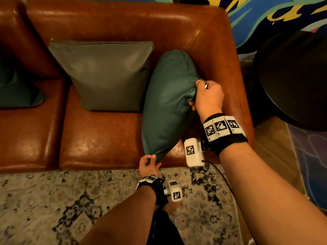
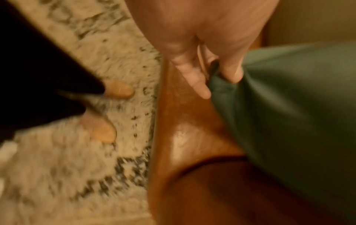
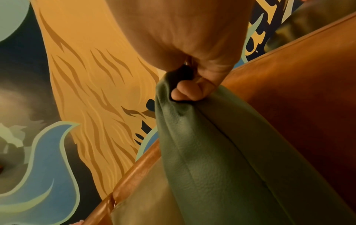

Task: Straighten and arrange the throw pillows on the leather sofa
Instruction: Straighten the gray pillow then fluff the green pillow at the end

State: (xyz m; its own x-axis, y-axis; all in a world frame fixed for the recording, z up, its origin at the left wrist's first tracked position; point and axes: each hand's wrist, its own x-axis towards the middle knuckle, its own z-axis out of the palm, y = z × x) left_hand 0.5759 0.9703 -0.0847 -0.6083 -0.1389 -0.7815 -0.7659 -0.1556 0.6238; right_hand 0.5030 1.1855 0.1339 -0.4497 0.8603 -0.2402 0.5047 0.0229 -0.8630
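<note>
A dark green pillow (image 1: 168, 101) stands on edge at the right end of the brown leather sofa (image 1: 106, 138), close to the armrest. My right hand (image 1: 206, 96) grips its upper right corner, the cloth bunched in my fingers (image 3: 185, 92). My left hand (image 1: 148, 164) pinches its lower front corner at the seat's front edge; the left wrist view shows thumb and fingers (image 2: 198, 85) closed on the green pillow (image 2: 289, 106). A lighter grey-green pillow (image 1: 104, 75) leans upright against the backrest in the middle. Another dark green pillow (image 1: 17, 92) lies at the far left, partly cut off.
A patterned cream and dark rug (image 1: 70, 200) lies in front of the sofa. A round black side table (image 1: 292, 76) stands right of the armrest. A painted mural (image 1: 265, 15) covers the wall behind. My bare feet (image 2: 115, 89) rest on the rug.
</note>
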